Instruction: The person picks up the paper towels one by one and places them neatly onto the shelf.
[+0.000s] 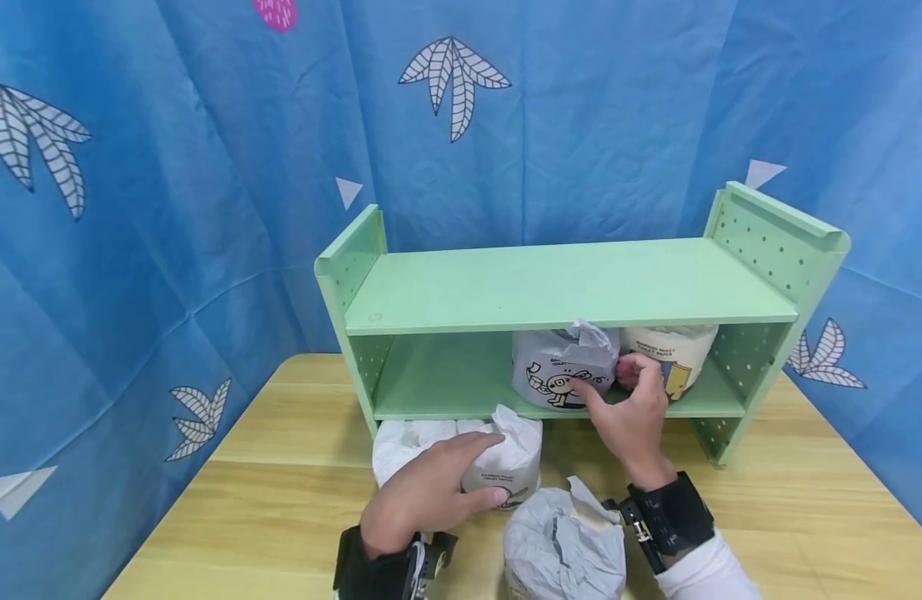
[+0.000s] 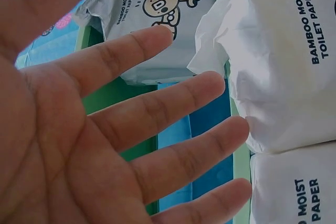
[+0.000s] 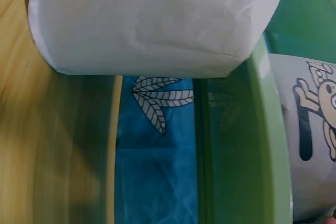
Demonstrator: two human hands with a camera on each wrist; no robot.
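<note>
Paper-wrapped roll [image 1: 562, 371] in right hand [image 1: 633, 412], fingers apparently grasping; left hand [image 2: 94, 140] fingers released, wrist view only.

Five paper-wrapped toilet rolls: two on the green perforated shelf's [image 1: 461, 383] lower board, three below it; two hands.

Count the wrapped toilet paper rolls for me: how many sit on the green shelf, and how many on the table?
Rolls on the green shelf: 2, the cartoon roll and the yellow-print roll.
Rolls on the table: 3, two white rolls and a grey roll.
Total: 5.
</note>
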